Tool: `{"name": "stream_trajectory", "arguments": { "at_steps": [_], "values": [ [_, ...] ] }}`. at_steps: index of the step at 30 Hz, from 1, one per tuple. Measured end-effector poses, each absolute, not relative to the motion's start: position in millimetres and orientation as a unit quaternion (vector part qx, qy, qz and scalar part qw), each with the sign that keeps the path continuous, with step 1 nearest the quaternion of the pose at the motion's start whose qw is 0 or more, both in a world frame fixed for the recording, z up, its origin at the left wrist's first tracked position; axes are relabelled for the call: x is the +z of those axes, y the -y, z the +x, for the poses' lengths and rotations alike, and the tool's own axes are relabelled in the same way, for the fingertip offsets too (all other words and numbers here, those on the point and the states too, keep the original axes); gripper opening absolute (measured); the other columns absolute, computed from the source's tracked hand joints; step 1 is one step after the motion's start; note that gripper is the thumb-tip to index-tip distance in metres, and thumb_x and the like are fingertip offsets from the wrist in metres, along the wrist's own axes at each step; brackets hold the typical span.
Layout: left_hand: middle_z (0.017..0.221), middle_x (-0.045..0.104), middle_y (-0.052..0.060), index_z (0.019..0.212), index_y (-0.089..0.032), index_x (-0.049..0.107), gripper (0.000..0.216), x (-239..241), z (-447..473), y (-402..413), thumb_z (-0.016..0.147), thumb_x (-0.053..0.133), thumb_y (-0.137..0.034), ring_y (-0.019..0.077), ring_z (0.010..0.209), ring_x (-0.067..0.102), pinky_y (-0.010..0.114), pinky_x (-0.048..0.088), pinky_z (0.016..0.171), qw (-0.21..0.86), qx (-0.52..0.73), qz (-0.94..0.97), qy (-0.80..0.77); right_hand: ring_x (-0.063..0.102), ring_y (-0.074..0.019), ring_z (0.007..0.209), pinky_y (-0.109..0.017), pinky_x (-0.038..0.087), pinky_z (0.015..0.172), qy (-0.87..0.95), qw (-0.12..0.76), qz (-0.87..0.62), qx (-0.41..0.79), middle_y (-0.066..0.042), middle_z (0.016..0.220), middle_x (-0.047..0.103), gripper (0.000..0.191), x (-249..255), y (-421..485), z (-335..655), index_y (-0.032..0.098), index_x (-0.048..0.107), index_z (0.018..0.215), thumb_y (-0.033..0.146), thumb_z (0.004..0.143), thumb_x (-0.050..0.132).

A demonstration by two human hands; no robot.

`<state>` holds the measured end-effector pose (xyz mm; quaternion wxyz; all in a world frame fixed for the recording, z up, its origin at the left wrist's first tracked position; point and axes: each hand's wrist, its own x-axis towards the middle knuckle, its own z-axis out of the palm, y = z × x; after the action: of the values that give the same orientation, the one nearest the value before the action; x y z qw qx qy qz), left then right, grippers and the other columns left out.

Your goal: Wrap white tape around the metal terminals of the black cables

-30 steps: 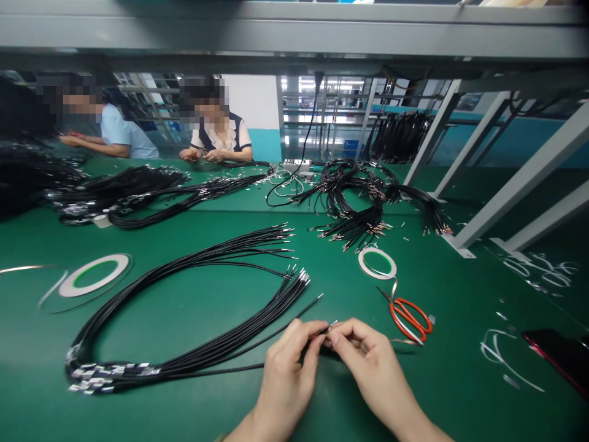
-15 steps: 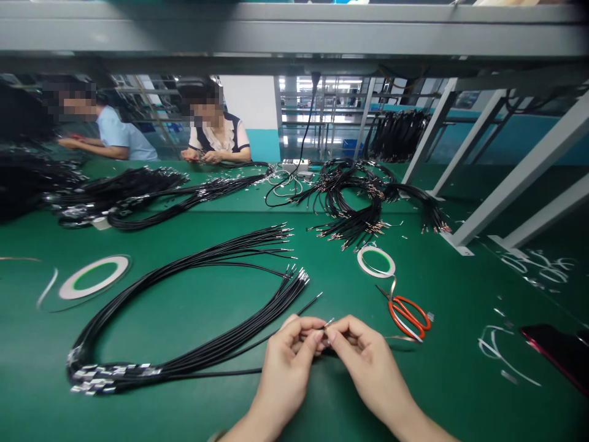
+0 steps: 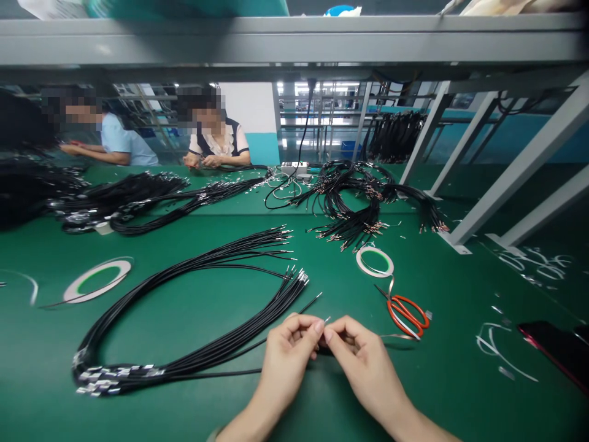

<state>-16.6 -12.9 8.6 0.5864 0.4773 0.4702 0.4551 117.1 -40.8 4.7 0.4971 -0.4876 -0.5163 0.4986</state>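
Green bench (image 3: 184, 313) fills the scene, a seam across its far part. Grey frame (image 3: 294, 46) overhead, slanted legs down at right; things on top cut off by the upper edge. Far left, beyond the bench: two co-workers, one in light blue (image 3: 131, 144), one in a dark vest (image 3: 238, 141), hands raised before them; what they handle too small to make out. Black heap (image 3: 27, 190) at far left, cut off by the edge, strands merging. Coils (image 3: 354, 220) at far middle, coppery ends.

Near left, a bundle (image 3: 239, 334) lies in an open loop, metal ends toward the right.

Forearms enter from the near edge, cut off there, converging. Left hand (image 3: 289, 350) and right hand (image 3: 365, 356) meet at near middle, fingertips almost touching, thumbs toward each other, other fingers curled. Both pinch the end of one cable (image 3: 327, 318); its metal tip pokes up between them, the rest mostly behind the fingers. Exact grip hidden.

Dark object (image 3: 552, 350) with red edge, cut off at right. White reel (image 3: 122, 268) left; smaller reel (image 3: 360, 263) right of middle. Orange-handled scissors (image 3: 392, 312) just nearer. White scraps (image 3: 492, 341) at right. Thin strip (image 3: 400, 336) between right hand and scissors.
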Motion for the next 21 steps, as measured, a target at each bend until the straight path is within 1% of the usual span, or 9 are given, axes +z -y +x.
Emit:
{"name": "stream_trajectory", "arguments": {
  "at_steps": [3, 7, 10, 14, 16, 21],
  "values": [
    [0.060, 0.057, -0.001, 0.073, -0.013, 0.068, 0.023, 4.6, -15.8, 12.2, 0.074, 0.071, -0.036, 0.0071, 0.050, 0.048, 0.016, 0.040, 0.047, 0.583, 0.461, 0.473, -0.474, 0.062, -0.0166, 0.070, -0.025, 0.047, 0.067, 0.521, 0.499, -0.482, 0.497, -0.003, 0.074, 0.065, 0.020, 4.5, 42.3, 115.2, 0.016, 0.062, 0.081, 0.032, 0.090, 0.054],
    [0.056, 0.058, -0.001, 0.074, -0.012, 0.068, 0.024, 3.0, -17.1, 10.7, 0.074, 0.071, -0.036, 0.0061, 0.048, 0.046, 0.015, 0.037, 0.045, 0.606, 0.446, 0.454, -0.478, 0.063, -0.0172, 0.073, -0.026, 0.048, 0.068, 0.523, 0.499, -0.478, 0.500, -0.005, 0.079, 0.069, 0.021, 3.3, 41.7, 114.1, 0.016, 0.064, 0.084, 0.032, 0.091, 0.053],
    [0.060, 0.061, 0.000, 0.079, -0.012, 0.069, 0.023, 4.4, -19.8, 9.1, 0.076, 0.070, -0.035, 0.0065, 0.051, 0.048, 0.016, 0.039, 0.049, 0.629, 0.432, 0.454, -0.459, 0.064, -0.0178, 0.074, -0.026, 0.048, 0.070, 0.517, 0.498, -0.480, 0.504, -0.005, 0.078, 0.069, 0.022, 1.3, 39.5, 115.2, 0.016, 0.064, 0.082, 0.033, 0.091, 0.054],
    [0.074, 0.065, 0.004, 0.089, -0.013, 0.070, 0.024, 4.1, -23.2, 8.6, 0.074, 0.072, -0.032, 0.0100, 0.062, 0.057, 0.020, 0.047, 0.060, 0.648, 0.422, 0.467, -0.429, 0.064, -0.0180, 0.074, -0.027, 0.049, 0.071, 0.505, 0.502, -0.491, 0.502, -0.005, 0.077, 0.069, 0.022, -0.8, 37.1, 117.1, 0.015, 0.062, 0.079, 0.034, 0.090, 0.055],
    [0.078, 0.064, 0.004, 0.090, -0.013, 0.071, 0.024, 1.6, -23.4, 9.0, 0.074, 0.072, -0.032, 0.0115, 0.065, 0.059, 0.022, 0.049, 0.063, 0.641, 0.425, 0.479, -0.422, 0.065, -0.0186, 0.075, -0.027, 0.050, 0.071, 0.502, 0.504, -0.491, 0.503, -0.005, 0.077, 0.069, 0.022, -0.9, 36.9, 117.4, 0.015, 0.061, 0.078, 0.034, 0.090, 0.056],
    [0.076, 0.055, 0.001, 0.087, -0.015, 0.072, 0.019, -5.4, -20.7, 9.4, 0.076, 0.070, -0.030, 0.0118, 0.063, 0.060, 0.024, 0.051, 0.061, 0.606, 0.450, 0.491, -0.434, 0.065, -0.0187, 0.074, -0.028, 0.050, 0.070, 0.506, 0.501, -0.494, 0.499, -0.005, 0.077, 0.069, 0.024, 0.6, 37.3, 116.0, 0.015, 0.061, 0.078, 0.035, 0.090, 0.055]
  ]
}}
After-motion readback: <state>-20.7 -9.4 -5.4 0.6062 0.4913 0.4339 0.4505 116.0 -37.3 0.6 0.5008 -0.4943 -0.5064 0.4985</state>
